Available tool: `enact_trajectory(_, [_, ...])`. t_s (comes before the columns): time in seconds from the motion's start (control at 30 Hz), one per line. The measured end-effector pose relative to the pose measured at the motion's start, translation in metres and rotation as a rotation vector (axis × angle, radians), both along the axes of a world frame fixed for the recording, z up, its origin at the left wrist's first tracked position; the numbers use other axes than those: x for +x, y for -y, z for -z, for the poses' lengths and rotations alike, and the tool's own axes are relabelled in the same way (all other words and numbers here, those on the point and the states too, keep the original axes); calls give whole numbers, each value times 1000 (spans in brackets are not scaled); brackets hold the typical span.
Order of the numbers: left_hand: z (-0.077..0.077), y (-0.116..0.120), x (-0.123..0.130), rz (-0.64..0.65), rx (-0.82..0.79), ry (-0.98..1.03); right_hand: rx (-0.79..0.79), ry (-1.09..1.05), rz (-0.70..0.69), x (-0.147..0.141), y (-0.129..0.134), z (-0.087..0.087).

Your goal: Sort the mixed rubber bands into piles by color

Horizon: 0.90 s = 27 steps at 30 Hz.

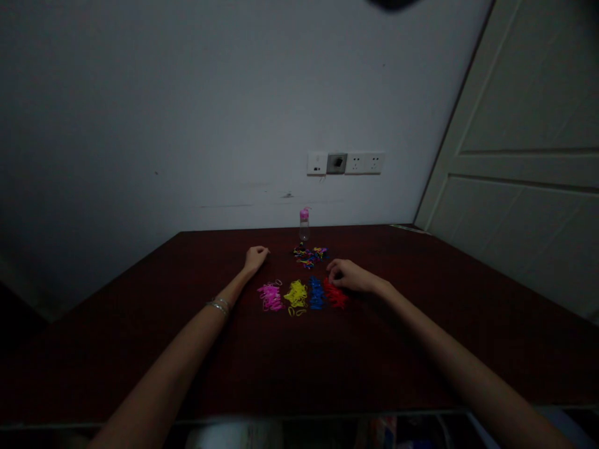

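Observation:
Small coloured rubber bands lie sorted in a row of piles: pink (271,297), yellow (296,294), blue (317,294) and red (336,295). Behind them is a mixed heap of rubber bands (309,256). My right hand (347,275) hangs over the back of the red pile, thumb and fingers pinched together; whatever is between them is too small to make out. To the left of the mixed heap, my left hand (256,257) rests on the table with its fingers curled closed. Its grip is hidden from me.
A clear bottle with a pink cap (304,226) stands behind the mixed heap. The dark red table (262,368) reaches back to a pale wall with sockets (364,163). A panelled door (524,187) rises on the right. Various items show below the table's front edge.

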State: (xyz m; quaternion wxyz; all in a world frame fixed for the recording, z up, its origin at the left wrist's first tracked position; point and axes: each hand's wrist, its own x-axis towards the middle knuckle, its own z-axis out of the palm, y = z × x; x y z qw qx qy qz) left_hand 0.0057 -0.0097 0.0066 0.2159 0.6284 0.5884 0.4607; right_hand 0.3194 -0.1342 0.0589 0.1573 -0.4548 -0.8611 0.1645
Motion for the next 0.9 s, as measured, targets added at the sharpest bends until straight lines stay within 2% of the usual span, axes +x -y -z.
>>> enact_trajectory(0.27, [1, -1, 0, -9, -7, -2, 10, -27, -6, 3, -3, -4])
enact_trajectory(0.43, [0, 0, 0, -13, -3, -15, 93, -55, 60, 20, -21, 0])
enact_trajectory(0.6, [0, 1, 1, 19, 7, -81, 159, 52, 255, 58, -44, 27])
enact_trajectory(0.7, [-1, 7, 6, 62, 36, -214, 192, 156, 348, 77, -48, 48])
enact_trajectory(0.8, [-3, 13, 12, 100, 47, -360, 244, 210, 393, 84, -47, 61])
enact_trajectory(0.9, [-7, 17, 16, 157, 46, -408, 252, 215, 442, 82, -46, 67])
